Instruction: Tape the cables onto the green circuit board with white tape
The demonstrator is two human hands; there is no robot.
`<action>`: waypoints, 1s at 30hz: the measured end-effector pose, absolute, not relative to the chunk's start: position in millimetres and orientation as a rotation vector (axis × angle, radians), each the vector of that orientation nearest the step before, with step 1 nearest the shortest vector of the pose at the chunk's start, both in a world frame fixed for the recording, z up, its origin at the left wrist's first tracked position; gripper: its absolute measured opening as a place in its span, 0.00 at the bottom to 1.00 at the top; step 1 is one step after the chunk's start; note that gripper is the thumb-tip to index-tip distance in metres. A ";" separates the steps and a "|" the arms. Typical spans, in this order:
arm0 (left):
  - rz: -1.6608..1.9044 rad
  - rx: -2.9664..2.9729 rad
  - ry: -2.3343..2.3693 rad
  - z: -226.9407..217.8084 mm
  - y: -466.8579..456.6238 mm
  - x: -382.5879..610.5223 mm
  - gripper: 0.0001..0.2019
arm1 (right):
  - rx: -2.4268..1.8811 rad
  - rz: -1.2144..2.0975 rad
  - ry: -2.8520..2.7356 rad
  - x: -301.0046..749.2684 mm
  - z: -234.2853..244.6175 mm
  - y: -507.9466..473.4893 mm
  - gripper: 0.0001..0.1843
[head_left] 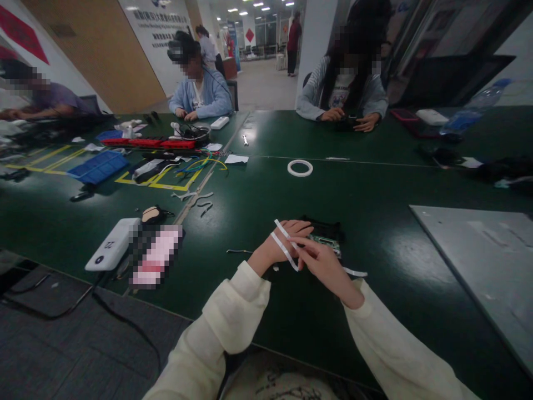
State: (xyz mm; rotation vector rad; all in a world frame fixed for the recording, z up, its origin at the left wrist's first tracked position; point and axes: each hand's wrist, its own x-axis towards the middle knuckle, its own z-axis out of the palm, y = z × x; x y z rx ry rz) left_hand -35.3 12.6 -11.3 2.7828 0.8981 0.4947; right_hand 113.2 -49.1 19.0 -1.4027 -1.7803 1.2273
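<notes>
My left hand (280,243) is held palm down in the middle, its fingers stretched out toward a green circuit board (331,244) with a dark part (320,226) behind it. Two narrow white tape strips (284,251) lie across the back of that hand, apparently stuck there. My right hand (320,261) reaches over from the right. Its thumb and index finger are pinched on a strip at the back of my left hand. Another white strip (357,273) shows beside my right wrist. My hands partly cover the board.
A white tape roll (300,161) lies ahead on the green table (366,194). To the left are a power bank (112,244), a pink phone (156,258), a mouse (154,214) and a blue tray (100,168). A grey panel (478,250) is on the right. Several people sit around.
</notes>
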 end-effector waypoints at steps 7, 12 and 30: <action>0.493 2.764 0.947 -7.1 10.7 -33.1 0.25 | -1.368 1.628 -1.686 132.7 24.3 -45.0 0.32; 0.473 2.783 0.980 2.0 8.7 -29.0 0.23 | -1.636 1.245 -1.578 177.8 44.1 -37.2 0.32; 0.474 2.783 0.968 2.5 10.5 -29.5 0.30 | -2.158 -0.122 -1.772 358.3 -51.3 -13.1 0.30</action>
